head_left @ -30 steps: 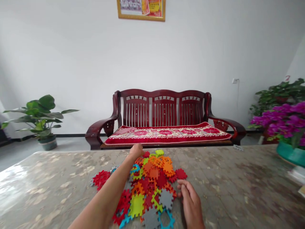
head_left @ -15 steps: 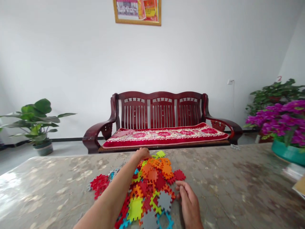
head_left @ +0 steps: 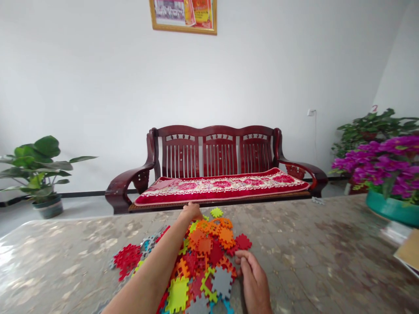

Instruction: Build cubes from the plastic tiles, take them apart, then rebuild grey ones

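Note:
A heap of flat notched plastic building pieces in red, orange, lime, grey and blue lies on the table (head_left: 294, 261). My left hand (head_left: 192, 211) reaches over to the heap's far end, beside a small lime piece (head_left: 216, 212). Its fingertips are hidden, so whether it holds a piece is unclear. At the heap's right edge is my right hand (head_left: 253, 279), its fingers curled in near a dark red piece (head_left: 243, 241) and a grey square piece (head_left: 221, 282). What those fingers hold, if anything, does not show. My left forearm covers part of the heap.
Left of the forearm lie red pieces (head_left: 127, 260) and grey ones. A small grey piece (head_left: 317, 200) rests by the table's far edge. To the right stand purple flowers in a teal pot (head_left: 391, 207). A wooden bench (head_left: 219, 152) is behind the table.
The whole view has shifted slightly, so things appear further left. More red and lime pieces now show along my left forearm. Both hands keep nearly the same places at the heap.

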A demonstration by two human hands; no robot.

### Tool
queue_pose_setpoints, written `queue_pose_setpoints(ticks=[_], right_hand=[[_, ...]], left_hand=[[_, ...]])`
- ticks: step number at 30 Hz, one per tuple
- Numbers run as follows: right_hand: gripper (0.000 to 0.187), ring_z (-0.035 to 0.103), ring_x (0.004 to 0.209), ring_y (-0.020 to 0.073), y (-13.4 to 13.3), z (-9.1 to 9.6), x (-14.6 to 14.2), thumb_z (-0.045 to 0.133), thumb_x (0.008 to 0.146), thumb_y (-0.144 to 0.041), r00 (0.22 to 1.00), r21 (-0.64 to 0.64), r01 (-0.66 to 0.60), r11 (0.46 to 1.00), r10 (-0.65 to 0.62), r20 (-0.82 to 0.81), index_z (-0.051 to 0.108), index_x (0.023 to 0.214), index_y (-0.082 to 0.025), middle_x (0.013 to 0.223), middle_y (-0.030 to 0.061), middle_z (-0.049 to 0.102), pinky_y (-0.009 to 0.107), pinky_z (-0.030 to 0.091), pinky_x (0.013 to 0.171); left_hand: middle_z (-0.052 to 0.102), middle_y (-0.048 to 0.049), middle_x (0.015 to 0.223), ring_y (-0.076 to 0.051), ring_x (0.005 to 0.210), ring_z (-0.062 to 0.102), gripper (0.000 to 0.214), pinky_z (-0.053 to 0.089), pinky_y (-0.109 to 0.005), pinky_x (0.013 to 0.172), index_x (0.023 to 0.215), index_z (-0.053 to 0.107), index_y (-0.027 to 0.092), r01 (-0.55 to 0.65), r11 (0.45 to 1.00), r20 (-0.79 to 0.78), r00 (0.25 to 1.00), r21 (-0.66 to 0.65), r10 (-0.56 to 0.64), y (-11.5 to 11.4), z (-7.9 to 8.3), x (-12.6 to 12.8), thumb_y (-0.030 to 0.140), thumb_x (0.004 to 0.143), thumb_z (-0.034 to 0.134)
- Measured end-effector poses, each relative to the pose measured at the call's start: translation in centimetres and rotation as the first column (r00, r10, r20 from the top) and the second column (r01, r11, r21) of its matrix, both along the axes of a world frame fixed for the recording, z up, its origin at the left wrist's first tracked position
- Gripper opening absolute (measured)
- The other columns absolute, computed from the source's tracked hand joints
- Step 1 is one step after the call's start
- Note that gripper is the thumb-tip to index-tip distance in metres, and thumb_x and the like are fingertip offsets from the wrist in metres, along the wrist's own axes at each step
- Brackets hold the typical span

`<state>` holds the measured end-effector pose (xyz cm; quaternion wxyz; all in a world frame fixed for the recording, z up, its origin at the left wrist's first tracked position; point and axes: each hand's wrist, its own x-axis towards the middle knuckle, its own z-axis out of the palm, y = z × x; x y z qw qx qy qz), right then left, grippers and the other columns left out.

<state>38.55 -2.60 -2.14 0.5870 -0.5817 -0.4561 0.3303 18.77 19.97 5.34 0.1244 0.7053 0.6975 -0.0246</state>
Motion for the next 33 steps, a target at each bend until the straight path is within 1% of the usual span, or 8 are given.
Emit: queue_pose_setpoints(ticks=[8,14,19,22,26,29,31,33], right_hand=[[0.040,0.069,0.087,0.0260,-0.1,0.5,-0.3,0.049,0.081,-0.055,1.000,-0.002,0.014,1.000,-0.014,-0.024,0.071,0.091,-0.022,0.088,0.0054,0.075,0.033,0.053,0.076],[0.042,0.066,0.077,0.0242,-0.3,1.1,-0.6,0.046,0.080,-0.054,1.000,-0.021,0.020,1.000,-0.021,-0.023,0.070,0.091,-0.021,0.083,0.0051,0.073,0.034,0.052,0.074],[0.041,0.064,0.071,0.0228,-0.5,1.5,-0.7,0.047,0.079,-0.053,0.999,-0.012,0.033,0.999,-0.033,-0.042,0.070,0.090,-0.021,0.079,0.0044,0.072,0.033,0.051,0.070],[0.041,0.064,0.072,0.0229,-0.5,1.7,-0.8,0.048,0.078,-0.053,0.998,-0.019,0.028,0.999,-0.029,-0.049,0.070,0.089,-0.021,0.079,0.0045,0.072,0.032,0.051,0.070],[0.040,0.065,0.075,0.0232,-0.5,1.5,-0.8,0.049,0.078,-0.053,0.997,-0.010,0.038,0.999,-0.039,-0.074,0.071,0.088,-0.021,0.079,0.0046,0.073,0.031,0.051,0.069],[0.040,0.065,0.075,0.0229,-0.3,0.9,-0.6,0.052,0.078,-0.054,0.995,-0.015,0.041,0.999,-0.042,-0.088,0.072,0.089,-0.021,0.081,0.0041,0.073,0.030,0.051,0.069],[0.041,0.065,0.073,0.0224,-0.2,0.5,-0.4,0.052,0.079,-0.054,0.995,-0.024,0.033,0.999,-0.035,-0.095,0.072,0.092,-0.020,0.081,0.0039,0.073,0.030,0.051,0.068],[0.042,0.064,0.072,0.0221,0.0,0.1,-0.3,0.052,0.080,-0.054,0.994,-0.022,0.024,0.999,-0.026,-0.102,0.072,0.093,-0.020,0.081,0.0039,0.072,0.030,0.051,0.067]], left_hand=[[0.061,-0.0071,0.121,-0.023,0.103,0.062,0.038,0.055,-0.042,0.086,0.120,0.059,0.016,0.114,0.993,0.179,0.977,0.024,-0.117,-1.8,3.2,-1.6,0.039,0.091,0.059],[0.067,-0.0007,0.088,-0.016,0.082,0.061,0.022,0.045,-0.024,0.067,0.093,0.065,0.015,0.242,0.967,0.255,0.933,0.081,-0.254,-5.2,5.9,-3.3,0.025,0.074,0.062],[0.071,-0.0004,0.089,-0.016,0.075,0.062,0.037,0.043,-0.023,0.061,0.097,0.068,0.019,0.346,0.938,0.260,0.908,-0.025,-0.328,-8.8,7.4,-5.3,0.033,0.062,0.067],[0.072,-0.0012,0.103,-0.018,0.083,0.065,0.046,0.047,-0.024,0.067,0.106,0.069,0.023,0.398,0.914,0.209,0.903,-0.076,-0.376,-9.0,8.1,-5.6,0.043,0.065,0.071],[0.072,-0.0035,0.107,-0.018,0.095,0.066,0.031,0.050,-0.028,0.083,0.109,0.067,0.020,0.373,0.927,0.136,0.918,0.032,-0.374,-6.9,7.3,-2.1,0.036,0.084,0.058],[0.065,-0.0074,0.123,-0.021,0.111,0.060,0.031,0.047,-0.037,0.097,0.115,0.064,0.019,0.350,0.930,0.078,0.930,0.110,-0.359,-4.9,5.5,2.3,0.031,0.087,0.062],[0.059,-0.0091,0.127,-0.022,0.110,0.059,0.036,0.051,-0.045,0.094,0.122,0.059,0.018,0.344,0.931,0.053,0.934,0.125,-0.353,-3.8,4.2,5.0,0.037,0.091,0.059],[0.059,-0.0092,0.126,-0.022,0.107,0.061,0.038,0.054,-0.044,0.090,0.124,0.057,0.018,0.320,0.942,0.032,0.945,0.104,-0.325,-3.0,3.2,6.8,0.038,0.092,0.058]])
